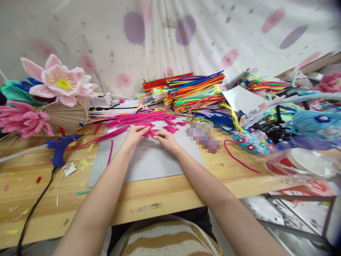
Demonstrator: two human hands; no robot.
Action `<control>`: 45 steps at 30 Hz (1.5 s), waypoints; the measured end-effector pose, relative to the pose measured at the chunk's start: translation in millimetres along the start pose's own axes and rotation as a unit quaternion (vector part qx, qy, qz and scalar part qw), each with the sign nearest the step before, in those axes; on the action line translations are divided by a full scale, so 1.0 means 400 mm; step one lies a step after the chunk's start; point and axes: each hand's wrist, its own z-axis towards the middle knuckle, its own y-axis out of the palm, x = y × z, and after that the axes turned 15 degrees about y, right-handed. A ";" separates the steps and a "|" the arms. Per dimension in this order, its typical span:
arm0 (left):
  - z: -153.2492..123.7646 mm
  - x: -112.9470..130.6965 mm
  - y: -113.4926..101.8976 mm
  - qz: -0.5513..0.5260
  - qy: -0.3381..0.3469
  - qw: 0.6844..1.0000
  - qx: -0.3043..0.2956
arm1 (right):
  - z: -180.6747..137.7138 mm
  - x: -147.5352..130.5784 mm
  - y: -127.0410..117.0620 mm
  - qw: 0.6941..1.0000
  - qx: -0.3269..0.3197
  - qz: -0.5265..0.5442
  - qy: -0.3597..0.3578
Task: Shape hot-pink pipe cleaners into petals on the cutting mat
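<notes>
Over the grey cutting mat [157, 165], both my hands meet at a bright pink pipe cleaner piece [151, 133]. The fingers of my left hand [136, 135] are pinched on it from the left. My right hand [167, 140] pinches its right end between thumb and fingers. Just beyond the hands lie small folded pink pieces [170, 128] and a long bundle of pink pipe cleaners [138, 117]. One loose pink strand [110, 153] rests near my left forearm. The piece's exact shape is partly hidden by my fingers.
A blue glue gun [60, 151] with a black cord lies left, among scraps. Behind it stand a pink fuzzy flower [62, 83] and a pleated fan [70, 113]. Coloured pipe cleaner stacks [197, 90] line the back. Rightward are a blurred patch, a blue flowered ornament [253, 142] and a red-white tub [301, 163].
</notes>
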 end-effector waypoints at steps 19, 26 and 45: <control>-0.005 -0.050 0.028 0.026 0.061 0.997 0.038 | -0.016 0.011 0.012 0.998 0.000 0.053 0.044; -0.006 -0.057 0.029 -0.019 0.044 0.999 0.011 | -0.021 0.013 0.005 0.991 -0.029 0.099 0.090; -0.024 -0.070 0.058 -0.098 -0.043 0.994 0.014 | -0.024 0.003 0.006 0.965 -0.038 0.217 0.141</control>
